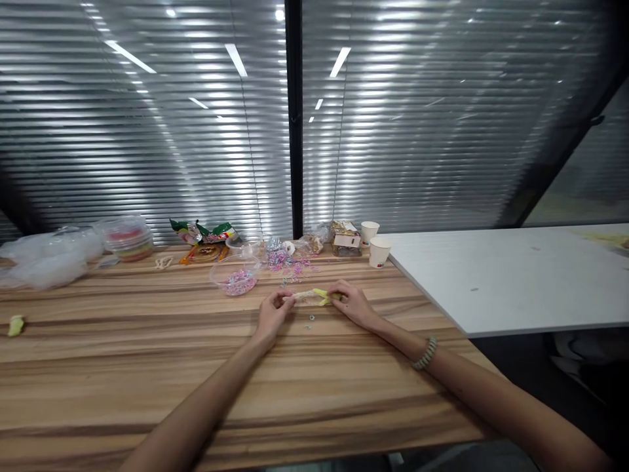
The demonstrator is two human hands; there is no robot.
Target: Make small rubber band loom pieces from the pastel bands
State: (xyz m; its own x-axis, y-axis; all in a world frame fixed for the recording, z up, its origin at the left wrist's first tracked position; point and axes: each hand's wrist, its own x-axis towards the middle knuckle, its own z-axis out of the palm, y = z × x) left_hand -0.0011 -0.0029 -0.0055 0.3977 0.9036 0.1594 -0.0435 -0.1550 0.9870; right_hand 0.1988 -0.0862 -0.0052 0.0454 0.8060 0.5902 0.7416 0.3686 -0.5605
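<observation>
Between my two hands stretches a thin pale strand point(304, 294) that runs into a yellow forked piece point(322, 296); their exact kind is too small to tell. My left hand point(274, 316) pinches the strand's left end between thumb and fingertips. At the other side my right hand point(352, 305) has its fingers closed on the yellow piece, hiding part of it. Just below the strand, a tiny ring point(312, 317) and another small bit lie on the wooden table point(236, 387). Farther off sits a transparent bowl point(215, 275) containing many pink and bluish small pieces.
Loose small pink pieces point(295, 267) are scattered behind my hands. Two paper cups point(379, 253) and a small box point(346, 239) stand at the back. Leftward are snack bags point(209, 233), stacked tubs point(128, 237), plastic bags point(46, 259) and a yellow scrap point(16, 325). A white table point(511, 282) adjoins.
</observation>
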